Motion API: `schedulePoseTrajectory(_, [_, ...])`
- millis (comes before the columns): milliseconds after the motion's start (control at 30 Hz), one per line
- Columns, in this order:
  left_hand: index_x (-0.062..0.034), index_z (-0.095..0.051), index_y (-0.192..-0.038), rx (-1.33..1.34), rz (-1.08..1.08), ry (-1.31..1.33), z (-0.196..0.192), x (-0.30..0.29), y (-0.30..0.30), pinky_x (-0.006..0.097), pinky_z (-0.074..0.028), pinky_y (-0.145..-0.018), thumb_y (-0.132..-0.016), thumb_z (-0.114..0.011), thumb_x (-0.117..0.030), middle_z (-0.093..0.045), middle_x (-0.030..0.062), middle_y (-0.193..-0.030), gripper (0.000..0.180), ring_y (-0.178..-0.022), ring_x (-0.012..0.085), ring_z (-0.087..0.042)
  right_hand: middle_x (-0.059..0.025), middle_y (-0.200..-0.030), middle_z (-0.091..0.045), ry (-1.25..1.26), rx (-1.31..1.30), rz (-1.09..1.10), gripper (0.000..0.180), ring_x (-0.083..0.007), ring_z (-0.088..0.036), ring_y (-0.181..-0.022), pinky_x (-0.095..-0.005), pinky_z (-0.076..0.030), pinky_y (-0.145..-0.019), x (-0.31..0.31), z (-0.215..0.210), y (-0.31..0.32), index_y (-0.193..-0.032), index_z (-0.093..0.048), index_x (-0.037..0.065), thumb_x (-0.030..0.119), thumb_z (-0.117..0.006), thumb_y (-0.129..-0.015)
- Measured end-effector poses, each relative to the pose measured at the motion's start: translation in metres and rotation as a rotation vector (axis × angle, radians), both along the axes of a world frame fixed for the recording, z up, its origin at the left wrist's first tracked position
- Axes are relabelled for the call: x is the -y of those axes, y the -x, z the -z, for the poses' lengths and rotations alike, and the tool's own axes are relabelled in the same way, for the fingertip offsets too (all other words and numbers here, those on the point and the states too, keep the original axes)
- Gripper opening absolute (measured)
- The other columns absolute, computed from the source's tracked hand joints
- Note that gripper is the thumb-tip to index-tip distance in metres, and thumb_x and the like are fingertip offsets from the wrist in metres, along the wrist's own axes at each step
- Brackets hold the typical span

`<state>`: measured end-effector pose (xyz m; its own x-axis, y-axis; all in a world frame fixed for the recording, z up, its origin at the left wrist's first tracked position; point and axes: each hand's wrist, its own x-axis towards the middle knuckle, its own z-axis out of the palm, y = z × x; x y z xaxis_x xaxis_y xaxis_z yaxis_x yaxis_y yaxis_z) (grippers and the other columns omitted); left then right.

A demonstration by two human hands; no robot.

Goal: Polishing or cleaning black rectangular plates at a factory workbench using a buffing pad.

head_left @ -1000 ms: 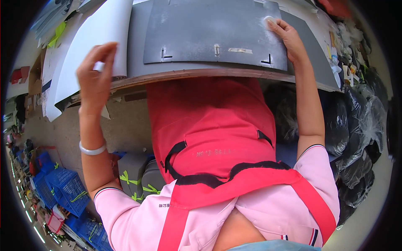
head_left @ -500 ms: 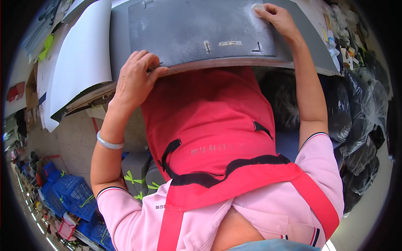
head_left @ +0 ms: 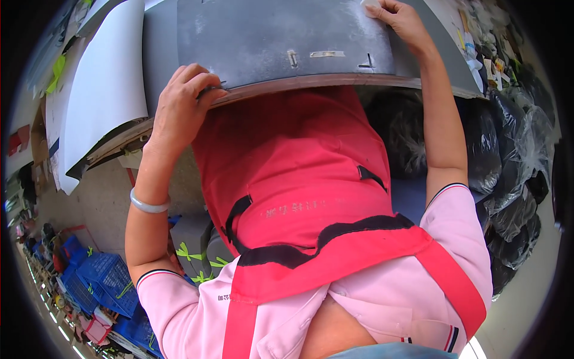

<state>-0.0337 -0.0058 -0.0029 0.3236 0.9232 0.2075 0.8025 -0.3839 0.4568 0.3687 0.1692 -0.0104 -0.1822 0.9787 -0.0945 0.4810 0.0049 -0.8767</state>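
Observation:
A dark grey rectangular board (head_left: 269,39), with white powdery smears and several slots, lies on the bench in front of me. Two slots near its front edge are bordered with pale tape. My right hand (head_left: 403,24) pinches a small white rounded piece (head_left: 370,3), chalk-like, at the board's right side, where the white smear is thickest. My left hand (head_left: 184,99) is at the bench's front edge by the board's near left corner. Its fingers are curled, with the thumb pressed toward them; a dark sliver shows between, too small to name.
A white sheet (head_left: 104,90) curls over the bench's left edge. Black plastic bags (head_left: 478,146) are piled below on the right. Blue crates (head_left: 107,281) stand on the floor at lower left. My red apron (head_left: 293,155) hangs against the bench edge.
The board and bench sit slightly higher and farther left in view. My left hand has shifted a little left along the edge; my right hand still pinches the white piece.

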Motion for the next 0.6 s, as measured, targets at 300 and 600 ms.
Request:
schedulePoseTrajectory(300, [-0.0025, -0.069, -0.088, 0.003, -0.011, -0.028, 0.0016, 0.0014, -0.0034, 0.039, -0.051, -0.077, -0.082, -0.076, -0.01, -0.065, 0.008, -0.089, 0.012, -0.088, 0.0279, -0.062, 0.0009, -0.084, -0.068, -0.022, 0.127, 0.029, 0.026, -0.0087, -0.058, -0.077, -0.0266, -0.047, -0.071, 0.0046, -0.0038, 0.0056, -0.098, -0.073, 0.0, 0.025, -0.072, -0.093])
schedulePoseTrajectory(600, [-0.0024, -0.067, -0.085, 0.011, -0.022, -0.034, 0.001, 0.0008, -0.0064, 0.038, -0.05, -0.074, -0.08, -0.076, -0.006, -0.064, 0.0078, -0.086, 0.011, -0.084, 0.0273, -0.061, -0.0022, -0.084, -0.07, -0.093, 0.196, 0.03, 0.033, -0.0107, -0.06, -0.078, -0.0306, -0.049, -0.072, 0.0067, -0.0048, 0.0061, -0.099, -0.073, -0.001, 0.03, -0.071, -0.091])
